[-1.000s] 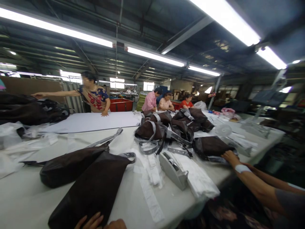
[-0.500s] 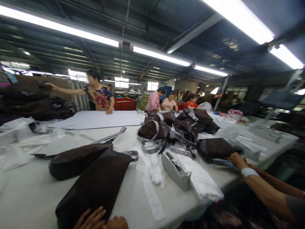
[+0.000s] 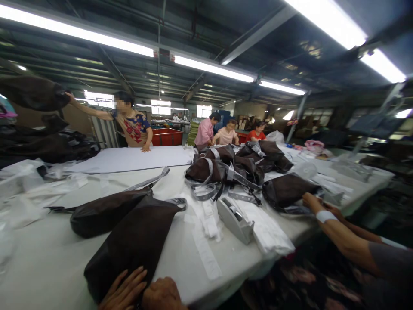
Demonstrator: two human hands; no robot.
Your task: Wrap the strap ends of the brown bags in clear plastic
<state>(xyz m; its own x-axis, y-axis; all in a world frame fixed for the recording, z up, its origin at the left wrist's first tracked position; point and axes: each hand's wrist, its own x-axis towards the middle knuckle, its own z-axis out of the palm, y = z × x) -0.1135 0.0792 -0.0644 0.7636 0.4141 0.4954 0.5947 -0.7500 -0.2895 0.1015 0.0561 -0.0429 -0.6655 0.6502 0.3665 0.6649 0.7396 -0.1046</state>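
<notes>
So the left hand (image 3: pixel 125 289) is laid flat at the bottom of the frame, fingers straight and a little apart, palm side down on a big bag (image 3: pixel 132 245). The right hand (image 3: pixel 163 293) is just beside it, fingers curled in by the bag's bottom right edge; can't tell if they're pinching anything.

That bag's in the lower left of the frame, lying on its side on the desk (image 3: pixel 41 258). Long axis runs on a diagonal: fat rounded end toward the bottom left, narrower end with the strap (image 3: pixel 181 202) pointing up and right. It's dark brown, soft, leathery-looking, kinda matte, shaped like a plump pillow. The strap looks wrapped in greyish film.

Right behind it, a second bag (image 3: pixel 108 212) lies slimmer and at a similar slant. Middle of the frame: a grey wedge-shaped tape dispenser (image 3: pixel 237 221), crinkly white plastic (image 3: pixel 269 234) beside it, and a heap of bags (image 3: pixel 237 165) above.

Right side, a co-worker's hand (image 3: pixel 311 202) is on another bag (image 3: pixel 288 191).
</notes>
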